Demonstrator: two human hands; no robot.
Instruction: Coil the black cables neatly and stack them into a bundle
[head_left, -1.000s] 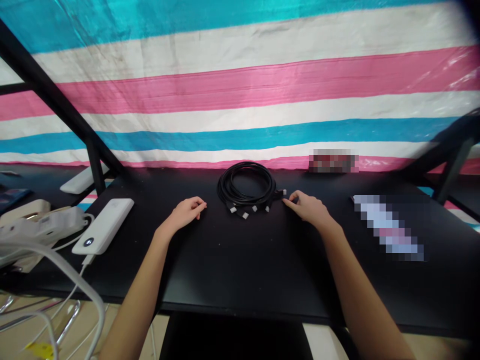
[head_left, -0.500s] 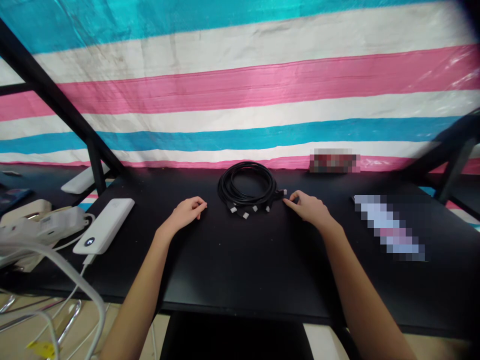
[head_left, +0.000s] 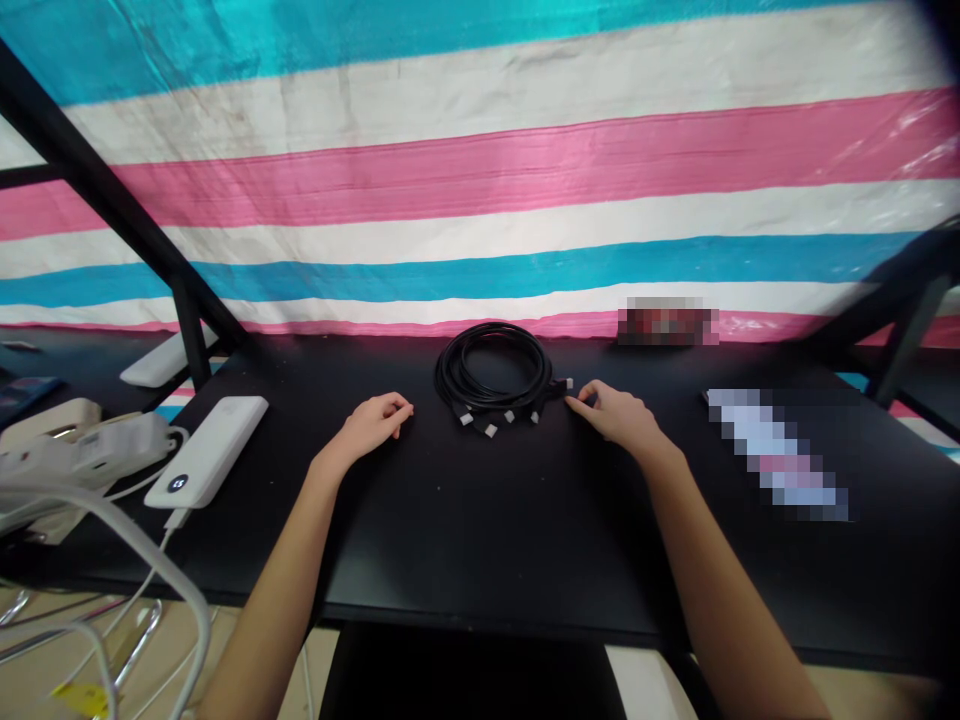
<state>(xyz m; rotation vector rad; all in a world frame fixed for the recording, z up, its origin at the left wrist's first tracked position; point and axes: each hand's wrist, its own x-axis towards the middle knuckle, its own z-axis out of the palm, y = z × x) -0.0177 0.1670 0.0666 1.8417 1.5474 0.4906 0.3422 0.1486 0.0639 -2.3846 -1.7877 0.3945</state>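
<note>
So the coil of black cable (head_left: 491, 402) sat on the black table (head_left: 480, 540), between the two sets of fingers and a bit beyond them. A bunch of silver-ended plugs (head_left: 490, 431) poked out of its near edge toward the gap between the hands. One more plug (head_left: 566, 384) stuck out sideways, just beside the right fingertips; couldn't tell if they actually touched it.

The right hand (head_left: 616, 412) had its thumb and index bent toward each other, tips pretty close, though I can't say whether they met. The left hand (head_left: 375, 420) was loosely curled, apart from the coil, nothing visible in its grip; can't tell if the thumb and index met there either.

Well left of the left fingers lay a white power bank (head_left: 214, 450) with a small round display, white lead (head_left: 178, 518) going into its near end. Farther out that way was a clutter of white plugs and adapters (head_left: 82, 455).

Right of the right fingers was a pixelated flat thing (head_left: 780, 455), and beyond them, slightly right, a pixelated reddish item (head_left: 664, 325). Behind everything, past both hands' fingertips, hung a striped plastic sheet (head_left: 480, 180) in blue, white and pink.
</note>
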